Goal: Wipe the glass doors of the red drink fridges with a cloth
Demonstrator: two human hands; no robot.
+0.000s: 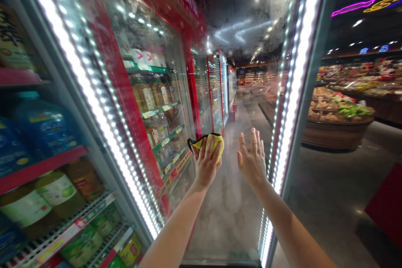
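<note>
My left hand (pixel 205 166) holds a yellow cloth (pixel 219 139) with a black edge against a glass door (pixel 232 222). The fingers lie over the cloth, and part of it is hidden under them. To its right, my right hand (pixel 253 160) has its fingers stretched out, palm toward the glass, and holds nothing. Whether that palm touches the pane cannot be seen for certain. Hazy, misted patches show across the upper glass. Bright strips of LED lights (pixel 300 63) run along both sides of the door.
Shelves of bottled drinks (pixel 56 190) stand at the left inside a cooler. Through the glass, a red-framed cooler (pixel 147 96) lines an aisle. A rounded produce stand (pixel 337 132) is at the right, with a red panel (pixel 386 201) near the right edge.
</note>
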